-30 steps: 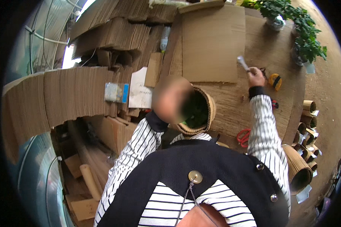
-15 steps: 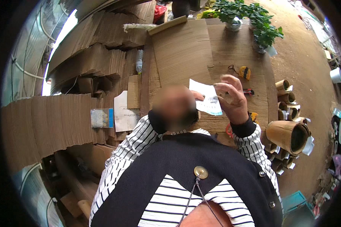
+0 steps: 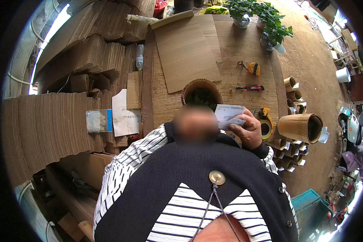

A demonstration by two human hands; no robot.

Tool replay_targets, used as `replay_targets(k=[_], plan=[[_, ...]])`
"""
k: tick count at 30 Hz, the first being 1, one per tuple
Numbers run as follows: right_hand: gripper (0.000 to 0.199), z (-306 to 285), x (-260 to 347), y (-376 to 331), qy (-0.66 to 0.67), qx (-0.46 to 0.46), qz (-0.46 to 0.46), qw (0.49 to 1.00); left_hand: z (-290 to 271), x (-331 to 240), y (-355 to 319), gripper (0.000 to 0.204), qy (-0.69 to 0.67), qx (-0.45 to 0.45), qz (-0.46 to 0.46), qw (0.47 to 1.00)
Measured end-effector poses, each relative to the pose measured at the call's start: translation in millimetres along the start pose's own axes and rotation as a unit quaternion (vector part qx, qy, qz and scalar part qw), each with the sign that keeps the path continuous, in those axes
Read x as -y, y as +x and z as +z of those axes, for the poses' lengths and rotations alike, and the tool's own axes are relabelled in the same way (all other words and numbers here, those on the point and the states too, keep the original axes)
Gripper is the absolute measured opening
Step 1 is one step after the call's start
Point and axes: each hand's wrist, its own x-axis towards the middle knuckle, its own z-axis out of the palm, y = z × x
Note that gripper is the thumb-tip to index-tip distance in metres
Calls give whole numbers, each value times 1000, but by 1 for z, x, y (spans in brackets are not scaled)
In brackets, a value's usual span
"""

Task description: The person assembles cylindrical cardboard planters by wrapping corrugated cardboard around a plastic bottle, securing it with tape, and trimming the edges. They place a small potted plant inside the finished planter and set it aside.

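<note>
In my right hand (image 3: 249,130) is a white folded paper slip (image 3: 226,111) with print on it, pinched between thumb and fingers. My left hand (image 3: 194,126) lies beside the slip's left edge, at the end of the striped sleeve; a blur covers its fingers, so its grip cannot be made out. Just beyond both hands, a corrugated cardboard tube (image 3: 184,93) stands on the table with green leaves (image 3: 202,97) inside. To the right of my right hand lies a roll of tape in a yellow dispenser (image 3: 269,124).
Flat corrugated sheets (image 3: 183,52) lie on the wooden table (image 3: 240,44). A tape measure (image 3: 253,69) and a red utility knife (image 3: 251,87) lie to the right. Potted plants (image 3: 272,30) stand at the far right corner. Stacked cardboard (image 3: 48,133) fills the left; wrapped tubes (image 3: 296,126) lie right.
The slip has moved nearer my body and is now folded, with my right fingers closed on it. The leaf-filled tube has come into sight beyond my left hand as the view shifted.
</note>
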Motion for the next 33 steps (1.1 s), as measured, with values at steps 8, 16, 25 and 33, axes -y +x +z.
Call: replay_targets(k=[8, 16, 25, 33], plan=[[25, -6, 13, -14, -119, -217, -24, 968, -40, 21, 9, 43, 292, -194, 61, 935], [42, -4, 11, -5, -142, -211, -30, 967, -26, 21, 19, 66, 364, -134, -127, 913], [15, -1, -6, 45, -163, -189, -62, 966, -21, 20, 1, 49, 305, -173, -46, 935], [17, 23, -9, 94, -333, -21, -145, 931, -19, 24, -1, 43, 299, -195, -34, 933]])
